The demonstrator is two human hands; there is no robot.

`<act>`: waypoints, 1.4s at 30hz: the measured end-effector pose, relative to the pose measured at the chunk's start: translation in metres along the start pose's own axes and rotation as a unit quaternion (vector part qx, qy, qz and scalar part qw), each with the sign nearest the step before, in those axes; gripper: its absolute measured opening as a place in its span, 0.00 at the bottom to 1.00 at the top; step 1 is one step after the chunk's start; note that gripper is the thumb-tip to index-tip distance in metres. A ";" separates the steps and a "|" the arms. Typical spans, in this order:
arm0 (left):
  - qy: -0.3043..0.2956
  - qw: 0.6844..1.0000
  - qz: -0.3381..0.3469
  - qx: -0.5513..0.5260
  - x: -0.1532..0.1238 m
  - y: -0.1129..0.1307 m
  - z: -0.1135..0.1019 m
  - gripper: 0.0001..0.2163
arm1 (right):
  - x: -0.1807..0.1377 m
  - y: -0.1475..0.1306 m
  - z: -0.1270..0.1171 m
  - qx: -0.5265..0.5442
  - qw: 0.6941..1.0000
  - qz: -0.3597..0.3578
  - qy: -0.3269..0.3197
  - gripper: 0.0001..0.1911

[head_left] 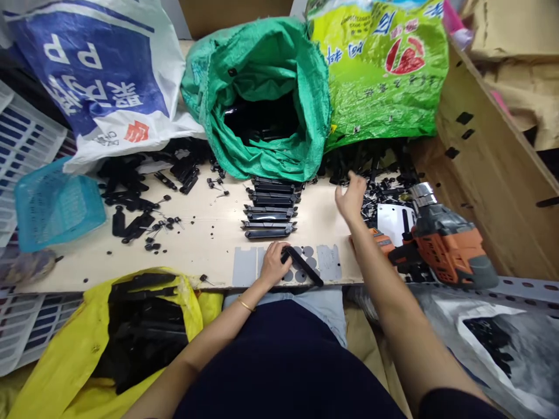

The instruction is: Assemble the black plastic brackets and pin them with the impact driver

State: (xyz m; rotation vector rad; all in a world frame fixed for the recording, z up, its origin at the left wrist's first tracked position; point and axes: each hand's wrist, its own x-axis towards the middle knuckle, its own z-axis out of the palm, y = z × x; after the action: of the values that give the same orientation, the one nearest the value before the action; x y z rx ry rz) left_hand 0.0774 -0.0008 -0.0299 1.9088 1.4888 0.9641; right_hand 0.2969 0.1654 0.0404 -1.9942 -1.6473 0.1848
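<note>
My left hand (275,265) is closed on one end of a long, narrow black plastic part (307,267), which slants down to the right near the table's front edge. My right hand (351,195) is at the lower edge of a heap of small black parts (364,163). Its thumb and fingers look apart, and nothing shows between them. Between and beyond my hands, several similar long black parts (271,216) lie side by side in a column below a green woven sack (266,166).
An orange and grey power drill (449,244) lies at the right, beside a wooden side board (489,169). Leftward are loose black parts (135,221) and a blue plastic basket (61,203). A yellow bag (192,308) of black parts sits below the front edge.
</note>
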 end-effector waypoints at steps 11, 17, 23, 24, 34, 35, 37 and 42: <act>-0.001 1.000 -0.005 -0.013 0.005 -0.005 -0.002 0.10 | 0.073 -0.033 -0.025 -0.110 0.991 -0.038 0.058 0.19; 0.006 1.000 -0.007 -0.021 0.003 -0.001 -0.005 0.10 | 0.003 -0.053 -0.070 -0.111 0.987 -0.108 0.050 0.20; 0.029 0.994 -0.101 0.035 -0.013 -0.006 -0.041 0.07 | -0.004 -0.044 -0.068 -0.150 0.960 -0.040 -0.231 0.15; 0.029 0.991 -0.118 0.061 -0.016 -0.007 -0.049 0.07 | -0.006 -0.043 -0.062 -0.155 0.955 -0.032 -0.253 0.17; -0.218 0.944 0.131 0.212 0.001 0.015 -0.069 0.15 | -0.088 -0.010 -0.028 -0.076 0.925 0.104 -0.357 0.15; -0.239 0.942 0.134 0.192 0.007 0.017 -0.067 0.12 | -0.096 -0.007 -0.026 -0.005 0.928 0.128 -0.349 0.14; -0.245 0.957 0.080 0.130 0.015 0.021 -0.065 0.11 | -0.110 -0.006 -0.026 0.174 0.916 0.188 -0.310 0.14; -0.171 0.970 -0.143 -0.092 0.010 0.035 -0.066 0.09 | -0.142 -0.041 -0.038 0.533 0.767 0.271 -0.231 0.13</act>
State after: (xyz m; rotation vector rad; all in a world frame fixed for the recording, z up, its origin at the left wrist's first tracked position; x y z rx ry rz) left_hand 0.0472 -0.0009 0.0391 1.5787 1.3684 0.5838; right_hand 0.2435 0.0240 0.0592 -1.4225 -0.7308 1.5470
